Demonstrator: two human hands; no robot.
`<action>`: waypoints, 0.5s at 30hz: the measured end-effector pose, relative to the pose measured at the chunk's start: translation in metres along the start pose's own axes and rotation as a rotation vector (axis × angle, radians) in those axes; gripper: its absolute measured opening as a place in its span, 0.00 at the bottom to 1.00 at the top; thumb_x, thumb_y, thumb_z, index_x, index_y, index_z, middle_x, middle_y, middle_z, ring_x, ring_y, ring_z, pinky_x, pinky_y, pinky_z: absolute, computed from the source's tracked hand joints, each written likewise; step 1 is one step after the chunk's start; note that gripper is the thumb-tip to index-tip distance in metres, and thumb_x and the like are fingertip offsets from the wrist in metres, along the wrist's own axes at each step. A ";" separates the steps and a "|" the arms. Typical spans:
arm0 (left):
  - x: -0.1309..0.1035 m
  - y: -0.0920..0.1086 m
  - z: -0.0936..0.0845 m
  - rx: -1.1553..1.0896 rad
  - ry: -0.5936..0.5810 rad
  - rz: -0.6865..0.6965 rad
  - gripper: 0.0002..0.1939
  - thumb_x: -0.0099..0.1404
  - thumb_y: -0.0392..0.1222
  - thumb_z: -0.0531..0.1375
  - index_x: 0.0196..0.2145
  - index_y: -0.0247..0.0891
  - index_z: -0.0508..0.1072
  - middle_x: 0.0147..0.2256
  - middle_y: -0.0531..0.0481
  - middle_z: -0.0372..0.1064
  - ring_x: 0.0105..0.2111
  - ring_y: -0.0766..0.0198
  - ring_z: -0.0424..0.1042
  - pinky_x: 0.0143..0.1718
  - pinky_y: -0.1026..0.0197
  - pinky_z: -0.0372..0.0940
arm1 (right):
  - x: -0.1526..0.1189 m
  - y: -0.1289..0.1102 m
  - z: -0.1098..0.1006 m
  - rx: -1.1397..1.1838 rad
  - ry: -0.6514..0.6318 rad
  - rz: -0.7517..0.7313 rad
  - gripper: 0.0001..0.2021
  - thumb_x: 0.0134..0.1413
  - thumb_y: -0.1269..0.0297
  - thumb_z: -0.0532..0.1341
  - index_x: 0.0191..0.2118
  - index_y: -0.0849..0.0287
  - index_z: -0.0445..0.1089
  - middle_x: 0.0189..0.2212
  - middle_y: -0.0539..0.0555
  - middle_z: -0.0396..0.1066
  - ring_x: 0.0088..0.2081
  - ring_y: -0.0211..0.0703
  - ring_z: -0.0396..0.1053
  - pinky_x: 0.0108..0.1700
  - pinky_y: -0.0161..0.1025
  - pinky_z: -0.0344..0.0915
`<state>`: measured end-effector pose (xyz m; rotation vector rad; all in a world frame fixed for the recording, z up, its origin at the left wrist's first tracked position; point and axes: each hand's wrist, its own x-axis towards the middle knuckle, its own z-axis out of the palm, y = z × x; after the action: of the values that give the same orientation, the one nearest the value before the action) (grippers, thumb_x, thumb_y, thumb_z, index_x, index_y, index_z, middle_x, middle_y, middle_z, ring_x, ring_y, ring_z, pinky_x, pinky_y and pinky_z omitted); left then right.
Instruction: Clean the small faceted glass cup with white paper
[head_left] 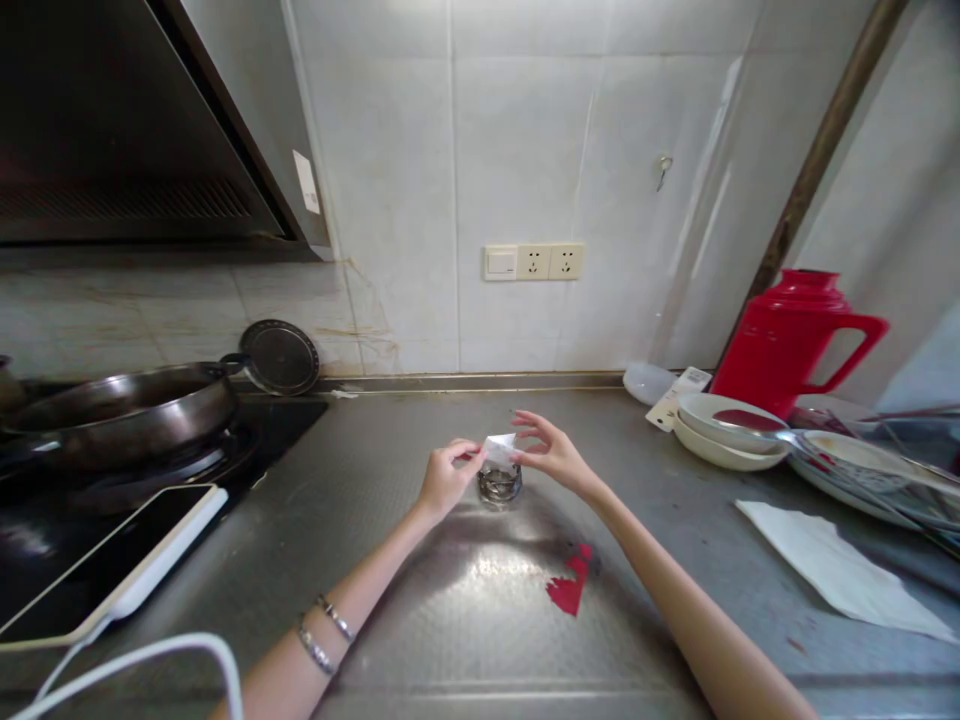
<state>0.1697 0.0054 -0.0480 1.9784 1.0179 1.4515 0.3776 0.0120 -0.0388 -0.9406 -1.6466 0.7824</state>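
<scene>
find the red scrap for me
The red scrap lies on the metal counter, right of centre in the head view, just left of the right forearm.

Cool light, brightest atop tiled wall, glare on steel counter, stretched, blurry edges

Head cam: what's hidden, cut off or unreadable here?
All in the head view:
Small round object: top partly covered by the white piece.
Right hand: fingertip contact too small to confirm.
Card: print too small.
White cable: cut off by bottom edge.
</scene>
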 end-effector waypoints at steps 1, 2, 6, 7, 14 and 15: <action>0.000 0.001 0.000 -0.014 -0.004 -0.017 0.09 0.59 0.44 0.60 0.30 0.35 0.77 0.31 0.46 0.76 0.33 0.61 0.74 0.36 0.61 0.68 | -0.001 -0.001 0.001 0.017 -0.039 0.005 0.32 0.36 0.55 0.71 0.52 0.56 0.67 0.46 0.58 0.71 0.43 0.46 0.69 0.39 0.39 0.68; 0.000 0.002 0.001 -0.028 -0.010 -0.036 0.10 0.59 0.44 0.60 0.30 0.35 0.77 0.32 0.46 0.76 0.33 0.61 0.74 0.36 0.61 0.68 | -0.001 -0.003 0.002 0.024 -0.085 0.015 0.28 0.38 0.54 0.70 0.48 0.57 0.70 0.43 0.57 0.73 0.42 0.45 0.69 0.39 0.39 0.67; 0.000 0.001 0.001 -0.078 -0.026 -0.108 0.13 0.60 0.47 0.60 0.36 0.35 0.76 0.37 0.45 0.76 0.38 0.58 0.74 0.41 0.57 0.68 | -0.003 -0.007 0.006 0.029 -0.091 0.103 0.19 0.44 0.49 0.65 0.29 0.63 0.74 0.24 0.52 0.72 0.29 0.41 0.69 0.34 0.38 0.65; -0.001 -0.001 0.001 -0.077 -0.040 -0.116 0.14 0.59 0.47 0.60 0.40 0.36 0.75 0.40 0.44 0.75 0.41 0.57 0.74 0.44 0.56 0.68 | -0.003 -0.007 0.006 0.051 -0.044 0.121 0.19 0.43 0.48 0.65 0.28 0.63 0.74 0.23 0.52 0.72 0.28 0.41 0.68 0.34 0.38 0.65; -0.010 -0.028 0.015 0.098 -0.186 -0.299 0.49 0.38 0.51 0.72 0.56 0.33 0.60 0.57 0.30 0.59 0.57 0.42 0.60 0.57 0.42 0.55 | 0.002 0.009 0.001 0.128 0.185 0.172 0.24 0.37 0.44 0.66 0.34 0.62 0.73 0.31 0.56 0.75 0.33 0.47 0.70 0.36 0.41 0.67; -0.011 -0.031 0.019 0.110 -0.198 -0.286 0.52 0.36 0.50 0.73 0.57 0.33 0.59 0.57 0.30 0.59 0.57 0.41 0.60 0.57 0.42 0.55 | 0.003 0.013 0.002 0.078 0.197 0.158 0.23 0.38 0.44 0.66 0.33 0.62 0.73 0.29 0.56 0.74 0.32 0.46 0.70 0.35 0.41 0.67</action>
<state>0.1770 0.0163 -0.0840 1.9117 1.2526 1.0471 0.3781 0.0205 -0.0492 -1.0665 -1.3751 0.8265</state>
